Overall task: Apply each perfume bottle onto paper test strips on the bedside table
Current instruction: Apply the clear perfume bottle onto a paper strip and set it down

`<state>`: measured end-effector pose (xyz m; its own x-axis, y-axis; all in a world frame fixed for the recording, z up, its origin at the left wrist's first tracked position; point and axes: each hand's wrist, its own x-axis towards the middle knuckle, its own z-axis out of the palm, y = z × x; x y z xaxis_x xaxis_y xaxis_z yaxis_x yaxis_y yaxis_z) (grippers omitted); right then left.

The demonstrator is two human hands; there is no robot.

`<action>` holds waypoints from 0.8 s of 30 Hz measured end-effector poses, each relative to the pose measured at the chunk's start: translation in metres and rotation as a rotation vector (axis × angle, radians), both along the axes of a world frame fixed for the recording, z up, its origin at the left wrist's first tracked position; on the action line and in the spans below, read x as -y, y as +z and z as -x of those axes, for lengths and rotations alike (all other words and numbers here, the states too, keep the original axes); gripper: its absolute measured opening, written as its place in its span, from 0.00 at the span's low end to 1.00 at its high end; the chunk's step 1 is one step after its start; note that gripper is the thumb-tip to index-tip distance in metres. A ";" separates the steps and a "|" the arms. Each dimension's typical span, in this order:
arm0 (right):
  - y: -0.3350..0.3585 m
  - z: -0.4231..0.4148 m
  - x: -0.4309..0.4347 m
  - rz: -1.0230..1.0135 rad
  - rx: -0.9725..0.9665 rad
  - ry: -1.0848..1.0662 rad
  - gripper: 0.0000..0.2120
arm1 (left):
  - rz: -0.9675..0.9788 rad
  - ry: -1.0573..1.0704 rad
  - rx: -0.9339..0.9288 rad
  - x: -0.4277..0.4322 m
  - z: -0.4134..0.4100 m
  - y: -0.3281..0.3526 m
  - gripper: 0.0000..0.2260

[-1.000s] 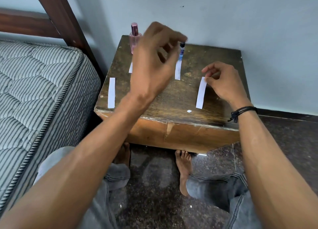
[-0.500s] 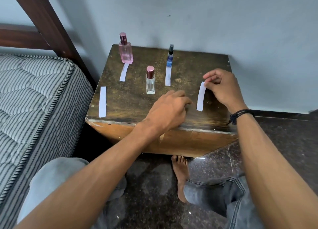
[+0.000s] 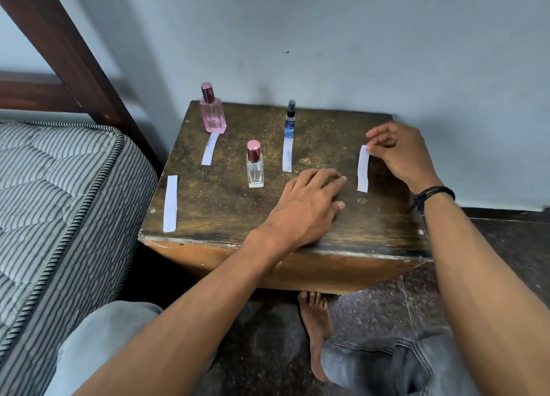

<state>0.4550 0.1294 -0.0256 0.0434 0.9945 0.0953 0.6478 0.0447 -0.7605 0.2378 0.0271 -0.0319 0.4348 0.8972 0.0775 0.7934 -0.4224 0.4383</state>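
Three perfume bottles stand upright toward the back of the bedside table (image 3: pixel 226 217). A pink bottle (image 3: pixel 212 112) is at the back-left corner and a slim blue vial (image 3: pixel 290 121) near the middle of the back edge. A clear bottle (image 3: pixel 254 169) stands further forward, between the two. All look like small glass: light to lift, but hard, smooth and breakable. Each is best gripped round the body below its cap, and the narrow vial looks the likeliest to tip.

Four paper strips lie on the tabletop. The left-edge strip (image 3: pixel 170 203) runs toward the front-left corner, the second strip (image 3: pixel 209 148) touches the pink bottle's base, the third strip (image 3: pixel 287 156) lies just in front of the vial, and the fourth strip (image 3: pixel 363 169) is toward the right edge. They look thin, limp and nearly weightless (a breath would probably shift them), so a pinch at one end suits them.

The right hand (image 3: pixel 398 154) does just that, fingertips clamped on the fourth strip's far end, the other fingers curled. The left hand (image 3: pixel 309 205) rests palm-down near the front edge, fingers fairly straight and close together, holding nothing visible.

The tabletop is dark, scuffed wood, flat enough for the bottles. A pale wall (image 3: pixel 357 38) rises directly behind it. A striped mattress (image 3: pixel 59 187) and a dark bed frame (image 3: pixel 74 53) are to its left, and a speckled floor (image 3: pixel 506 246) lies below.
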 end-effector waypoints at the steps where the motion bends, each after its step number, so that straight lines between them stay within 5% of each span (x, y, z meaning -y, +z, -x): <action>1: -0.001 -0.001 -0.003 -0.001 0.004 0.002 0.10 | 0.006 -0.001 0.010 -0.003 -0.003 -0.001 0.24; 24: -0.005 -0.011 -0.028 -0.047 0.066 0.043 0.12 | 0.108 -0.056 0.032 -0.038 -0.038 -0.012 0.21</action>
